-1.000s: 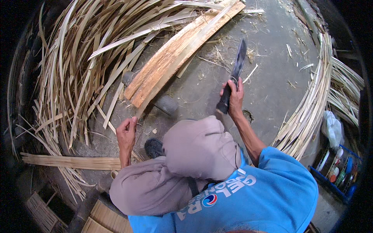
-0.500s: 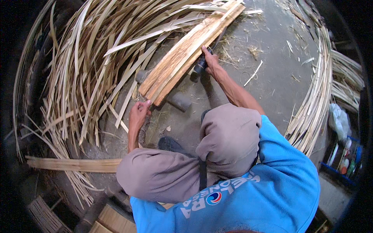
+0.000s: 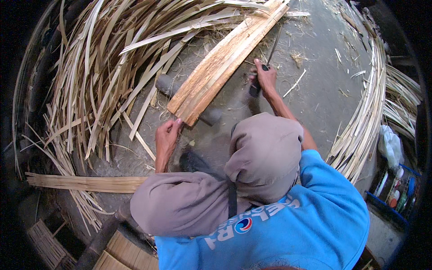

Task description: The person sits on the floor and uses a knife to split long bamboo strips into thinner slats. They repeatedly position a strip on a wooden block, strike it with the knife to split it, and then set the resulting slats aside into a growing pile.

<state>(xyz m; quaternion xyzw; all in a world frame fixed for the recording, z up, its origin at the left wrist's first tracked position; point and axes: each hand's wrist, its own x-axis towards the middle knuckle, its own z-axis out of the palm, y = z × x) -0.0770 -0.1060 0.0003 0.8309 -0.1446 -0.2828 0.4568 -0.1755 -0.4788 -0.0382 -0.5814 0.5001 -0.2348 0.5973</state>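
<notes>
Step in hand, as judged: steadying the strip (image 3: 230, 58) on the board (image 3: 196, 82). The left hand (image 3: 166, 137) pinches its near end; the right hand (image 3: 267, 80) curls closed around the knife (image 3: 255, 87). The strip lies left of the knife, its long axis running near-left to far-right. The next move likely calls for aligning the blade.

Board (image 3: 227, 63) is bare wood, rough and fibrous on its upper face, matt; loose strips (image 3: 96, 81) look like smoother wood, also matt. Knife blade (image 3: 274, 42) reads as dark metal. Shirt (image 3: 315, 216) and trousers (image 3: 265, 148) are matt cloth, bag (image 3: 389, 146) thin shiny plastic, floor (image 3: 315, 90) matt, concrete-like.
</notes>
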